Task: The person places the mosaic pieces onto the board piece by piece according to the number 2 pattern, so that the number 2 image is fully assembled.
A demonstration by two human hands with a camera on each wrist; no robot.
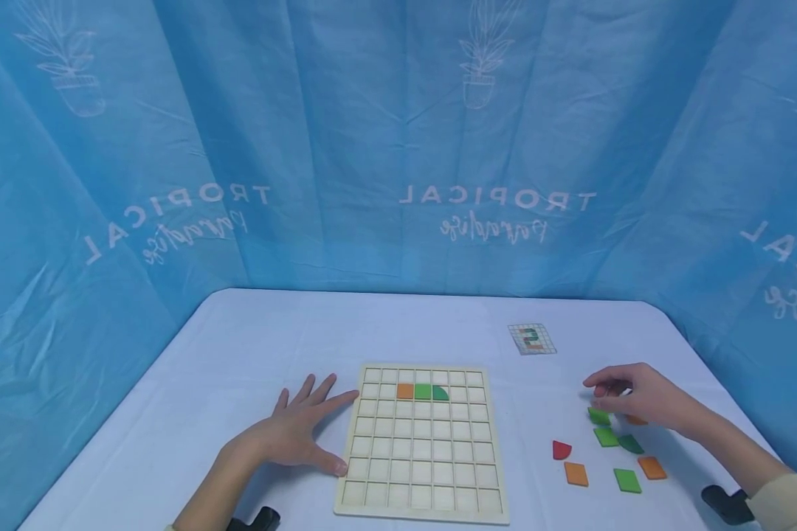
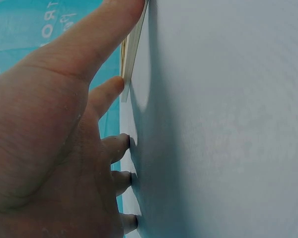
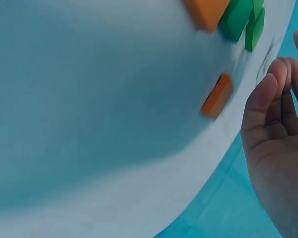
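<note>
A pale gridded board (image 1: 432,515) lies on the white table. In one of its upper rows sit an orange square tile (image 1: 405,391), a green square tile (image 1: 423,391) and a dark green quarter-round tile (image 1: 440,393). My left hand (image 1: 291,435) spreads its fingers, thumb and index fingertip touching the board's left edge. Over the loose tiles on the right hovers my right hand (image 1: 644,394), fingers loosely bent and nothing visible between them. Just under its thumb lies a light green tile (image 1: 599,417); an orange tile (image 3: 218,96) is partly hidden beneath the hand in the head view.
Nearer me lie a red quarter-round tile (image 1: 561,450), a dark green one (image 1: 631,444), and several orange and green squares. A small pattern card (image 1: 532,339) rests behind them. Blue curtains (image 1: 398,147) surround the table.
</note>
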